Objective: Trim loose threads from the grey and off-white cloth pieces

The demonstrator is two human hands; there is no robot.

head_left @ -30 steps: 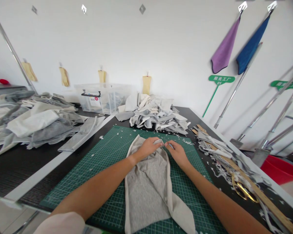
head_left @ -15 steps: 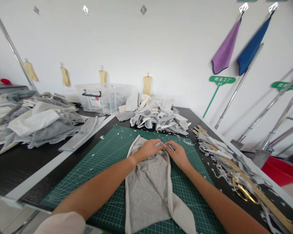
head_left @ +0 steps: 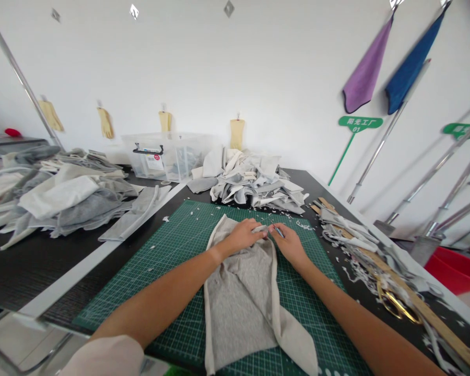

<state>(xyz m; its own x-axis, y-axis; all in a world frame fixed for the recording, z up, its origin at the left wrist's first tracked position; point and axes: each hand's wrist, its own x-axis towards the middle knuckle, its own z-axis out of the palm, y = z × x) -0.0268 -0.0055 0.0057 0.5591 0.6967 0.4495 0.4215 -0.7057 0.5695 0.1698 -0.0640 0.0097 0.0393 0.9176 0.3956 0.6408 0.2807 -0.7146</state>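
A grey piece of fabric (head_left: 238, 297) with a pale trim lies on the green cutting mat (head_left: 172, 261) in front of me. My left hand (head_left: 241, 236) presses down on the far end of the fabric, fingers curled on its trim. My right hand (head_left: 290, 243) is closed round a small blue-tipped tool (head_left: 279, 232), its tip at the trim right beside my left fingers. Both forearms reach in from the bottom of the head view.
A heap of grey and white fabric scraps (head_left: 254, 183) lies beyond the mat. Stacked fabric (head_left: 62, 196) covers the left table. A clear plastic bin (head_left: 164, 156) stands at the back. Trimmings, a wooden ruler (head_left: 426, 313) and gold scissors (head_left: 395, 303) lie at right. A red tub (head_left: 454, 269) sits beyond.
Both hands stay at the fabric's far end with only small finger shifts. The camera has tipped slightly, moving the scene a little.
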